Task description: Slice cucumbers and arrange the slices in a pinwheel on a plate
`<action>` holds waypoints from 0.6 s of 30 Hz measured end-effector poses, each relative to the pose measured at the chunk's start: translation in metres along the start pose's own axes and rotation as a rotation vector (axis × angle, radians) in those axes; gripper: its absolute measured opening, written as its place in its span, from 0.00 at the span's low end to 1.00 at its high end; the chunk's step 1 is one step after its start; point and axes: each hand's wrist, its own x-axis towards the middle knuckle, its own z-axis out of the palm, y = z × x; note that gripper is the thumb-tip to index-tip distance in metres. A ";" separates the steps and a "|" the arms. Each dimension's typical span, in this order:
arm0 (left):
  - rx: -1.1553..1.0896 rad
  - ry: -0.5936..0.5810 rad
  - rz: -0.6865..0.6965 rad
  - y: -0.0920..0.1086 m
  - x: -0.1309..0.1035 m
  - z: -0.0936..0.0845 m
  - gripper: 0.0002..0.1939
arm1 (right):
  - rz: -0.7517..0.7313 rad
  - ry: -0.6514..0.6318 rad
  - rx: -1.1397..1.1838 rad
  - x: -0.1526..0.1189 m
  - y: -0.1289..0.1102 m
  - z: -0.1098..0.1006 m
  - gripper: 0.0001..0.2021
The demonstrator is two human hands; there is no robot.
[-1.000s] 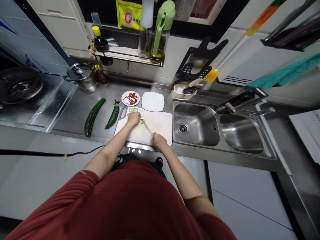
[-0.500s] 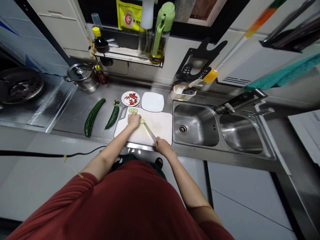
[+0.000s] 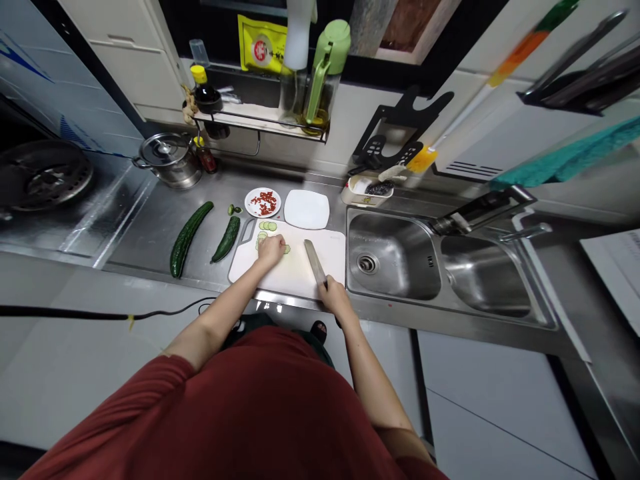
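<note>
My right hand (image 3: 334, 295) is wrapped round the handle of a kitchen knife (image 3: 315, 261), whose blade points away from me over the white cutting board (image 3: 300, 280). Left of the blade, my left hand (image 3: 271, 251) is closed, fingers curled down on cucumber slices (image 3: 287, 249) that partly show at its side. What lies under the palm is hidden. More cut slices (image 3: 268, 227) lie in a short row at the board's far left. A shortened cucumber (image 3: 227, 239) rests on the steel counter beside the board, and a longer whole cucumber (image 3: 191, 240) lies further left.
Behind the board stand a plate of chopped red pieces (image 3: 263, 203) and a white square plate (image 3: 307, 209). Small cucumber ends (image 3: 234, 209) lie nearby. A double sink (image 3: 395, 250) is at the right, a lidded pot (image 3: 170, 160) at the back left. A rack (image 3: 260, 123) with bottles hangs above.
The knife has moved right, away from the cucumber slices, and its blade now stands apart from my left hand. My left hand has shifted slightly over the slices.
</note>
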 end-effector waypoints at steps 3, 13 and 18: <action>-0.150 -0.012 -0.051 -0.006 -0.009 -0.001 0.05 | 0.006 0.003 -0.005 0.002 -0.002 0.000 0.16; -0.159 0.164 -0.239 -0.050 -0.039 -0.014 0.07 | 0.012 -0.008 -0.006 0.005 -0.006 0.000 0.16; -0.097 0.175 -0.323 -0.054 -0.038 -0.020 0.08 | 0.016 -0.023 -0.005 0.005 -0.008 0.000 0.16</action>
